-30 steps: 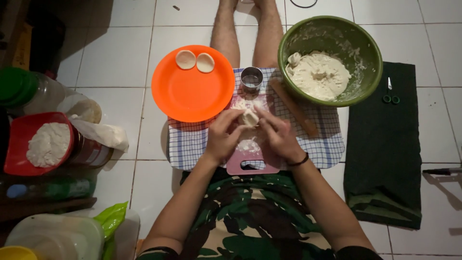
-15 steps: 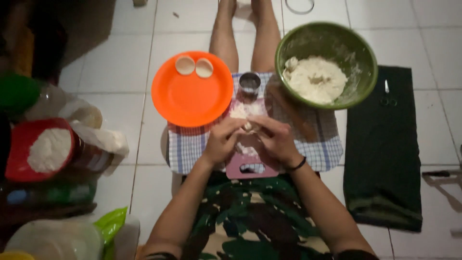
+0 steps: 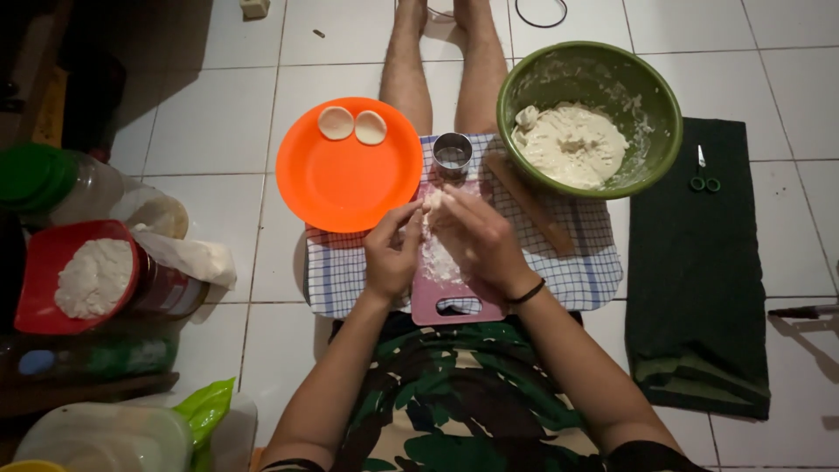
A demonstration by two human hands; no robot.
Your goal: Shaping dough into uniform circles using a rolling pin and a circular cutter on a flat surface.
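Dough piece: a small pale lump between both hands, over the pink board at frame centre.
Left hand: fingers curled narrowly, pinching the lump's left edge.
Right hand: cupped over the lump from the right, fingers closed on it; a dark band sits at the wrist.
Change: a second ago the lump sat a little higher, nearer the metal cup; both hands have drawn it down and closer together, so the shaping of this piece goes on and it has not joined the plate.
Plate: one, orange, left of the board.
Discs on plate: two, side by side at its upper rim, same as before.
Metal cup: one, just above the hands.
Green bowl: one, upper right, holding one dough mass.
Rolling pin: one, lying on the checked cloth.
Scissors: one pair, on the dark cloth.
Red bowl: one, far left, with flour.
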